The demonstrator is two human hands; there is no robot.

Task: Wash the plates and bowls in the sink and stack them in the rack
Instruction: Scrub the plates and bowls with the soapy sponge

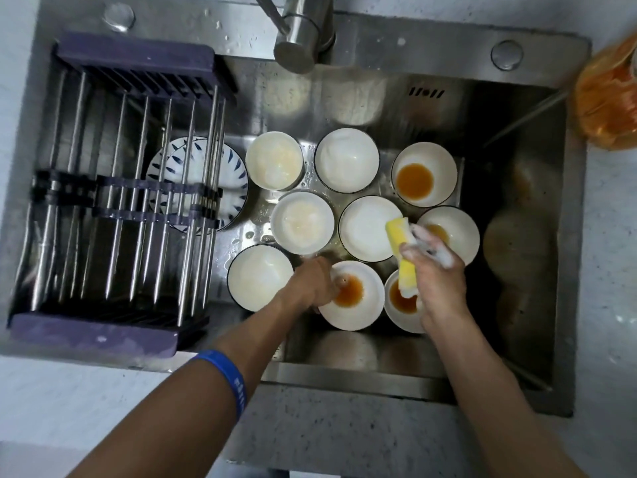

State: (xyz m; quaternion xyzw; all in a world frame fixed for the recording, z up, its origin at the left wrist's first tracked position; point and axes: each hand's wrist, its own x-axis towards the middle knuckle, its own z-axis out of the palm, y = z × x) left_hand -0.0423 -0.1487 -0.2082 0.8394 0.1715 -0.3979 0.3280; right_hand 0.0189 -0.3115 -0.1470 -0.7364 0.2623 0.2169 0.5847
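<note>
Several white bowls stand in the steel sink (431, 108). Some hold brown sauce, such as the one at the back right (424, 174); others look soapy, such as the middle one (368, 228). My left hand (315, 282) grips the rim of a near bowl with sauce (355, 298). My right hand (436, 267), covered in foam, holds a yellow sponge (401, 248) above the near right bowl (401, 303). Blue-patterned plates (203, 182) lie in the sink under the rack (124, 188).
The dark-framed rack with steel bars spans the sink's left part and holds nothing. The faucet (298, 32) hangs over the back middle. An orange plastic bag (608, 94) sits on the counter at the right. Pale counter surrounds the sink.
</note>
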